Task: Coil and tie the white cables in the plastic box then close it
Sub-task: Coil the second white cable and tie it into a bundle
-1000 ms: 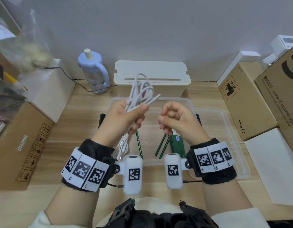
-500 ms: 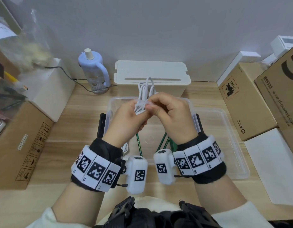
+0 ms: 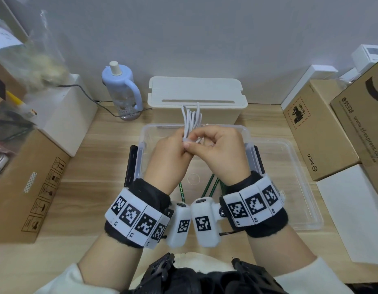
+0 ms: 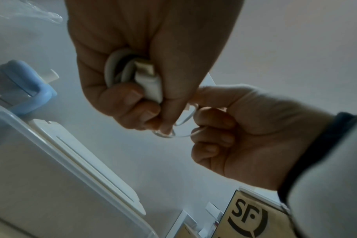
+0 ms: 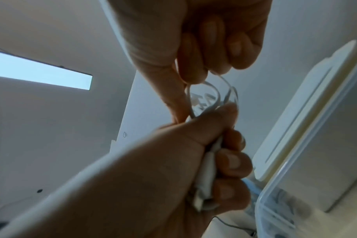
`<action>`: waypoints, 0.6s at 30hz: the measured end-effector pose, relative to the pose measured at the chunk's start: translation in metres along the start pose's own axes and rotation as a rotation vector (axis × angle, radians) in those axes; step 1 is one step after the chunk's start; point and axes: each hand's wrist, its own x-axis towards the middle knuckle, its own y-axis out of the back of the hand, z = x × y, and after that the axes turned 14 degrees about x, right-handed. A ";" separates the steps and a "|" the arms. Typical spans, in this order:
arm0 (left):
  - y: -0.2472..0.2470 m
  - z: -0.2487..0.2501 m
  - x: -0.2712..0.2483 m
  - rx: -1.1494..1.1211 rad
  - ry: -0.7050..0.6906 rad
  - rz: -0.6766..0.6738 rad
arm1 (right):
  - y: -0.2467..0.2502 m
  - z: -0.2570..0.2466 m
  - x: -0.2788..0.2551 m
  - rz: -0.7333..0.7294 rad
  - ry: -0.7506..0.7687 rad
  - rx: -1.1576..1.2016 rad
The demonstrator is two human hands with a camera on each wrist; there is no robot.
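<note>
A white cable is bunched into loops that stick up from my two hands, which meet above the clear plastic box. My left hand grips the bundle; the left wrist view shows its fingers curled round the loops and the white plug. My right hand presses against it and pinches a thin loose strand beside the bundle. In the right wrist view the cable's loops run between my right hand's fingers and my left hand.
Green pencils lie in the box. Its clear lid lies to the right. Behind stand a white slotted case and a blue bottle. Cardboard boxes flank the table at left and right.
My right hand moved left to meet my left hand and took hold of a cable strand. The bundle now stands upright, and both wrists have drawn closer together.
</note>
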 end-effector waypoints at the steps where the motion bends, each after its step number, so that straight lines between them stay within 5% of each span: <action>1: 0.000 0.000 0.000 -0.001 -0.005 0.007 | 0.000 -0.001 0.000 -0.009 -0.036 0.064; 7: 0.005 0.000 0.001 -0.152 -0.044 -0.115 | 0.009 0.005 0.003 -0.042 -0.262 0.479; 18: 0.001 -0.008 0.004 -0.029 -0.052 -0.144 | 0.011 -0.002 -0.002 -0.161 -0.248 0.315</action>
